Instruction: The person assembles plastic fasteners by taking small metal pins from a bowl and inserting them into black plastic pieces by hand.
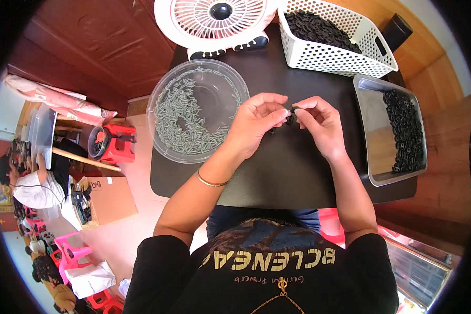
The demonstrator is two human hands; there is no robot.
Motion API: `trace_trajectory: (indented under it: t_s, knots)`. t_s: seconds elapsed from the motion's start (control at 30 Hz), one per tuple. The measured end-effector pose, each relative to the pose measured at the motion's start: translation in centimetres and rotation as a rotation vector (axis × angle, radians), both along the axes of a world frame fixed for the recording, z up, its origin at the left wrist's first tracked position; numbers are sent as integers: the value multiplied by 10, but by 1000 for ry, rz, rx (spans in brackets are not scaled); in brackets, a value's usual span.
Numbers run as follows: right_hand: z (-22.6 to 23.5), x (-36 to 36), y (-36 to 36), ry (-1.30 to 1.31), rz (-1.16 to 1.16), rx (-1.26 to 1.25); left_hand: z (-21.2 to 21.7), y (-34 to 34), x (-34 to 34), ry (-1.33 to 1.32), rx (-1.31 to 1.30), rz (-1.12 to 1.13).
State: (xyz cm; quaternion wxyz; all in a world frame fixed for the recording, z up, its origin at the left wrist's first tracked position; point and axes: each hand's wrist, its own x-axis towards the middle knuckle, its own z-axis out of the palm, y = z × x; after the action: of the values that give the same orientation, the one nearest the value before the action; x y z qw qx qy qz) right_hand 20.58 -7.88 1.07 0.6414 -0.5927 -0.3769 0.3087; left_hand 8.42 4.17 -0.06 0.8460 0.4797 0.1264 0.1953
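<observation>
In front of my chest, over the dark table (pixel 277 180), both hands meet at a small black plastic piece (pixel 291 119). The fingertips of my left hand (pixel 257 123) pinch it from one side. My right hand (pixel 323 128) grips it from the other with thumb and forefinger. Its exact shape is partly covered by the fingers. Left of my left hand stands a round clear tub (pixel 157 144) of many small grey screw-like pins (pixel 180 118). To the right, a metal tray (pixel 374 157) holds many black link-shaped pieces (pixel 404 131) along its right side.
A white perforated basket (pixel 345 65) full of black flat pieces (pixel 319 30) sits at the back right, beside a black cylinder (pixel 396 31). A white fan (pixel 220 23) stands at the back. Leftward are a cardboard box (pixel 110 201), red stools (pixel 119 144) and another person (pixel 39 188).
</observation>
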Motion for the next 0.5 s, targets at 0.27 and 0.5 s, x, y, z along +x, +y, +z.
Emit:
trace_trajectory:
  t_s: [0.27, 0.5]
  knots:
    - [2, -3, 0, -13, -36, -4, 0, 2, 0, -53, 38, 46]
    - [1, -5, 0, -57, -66, -10, 1, 0, 1, -60, 46, 65]
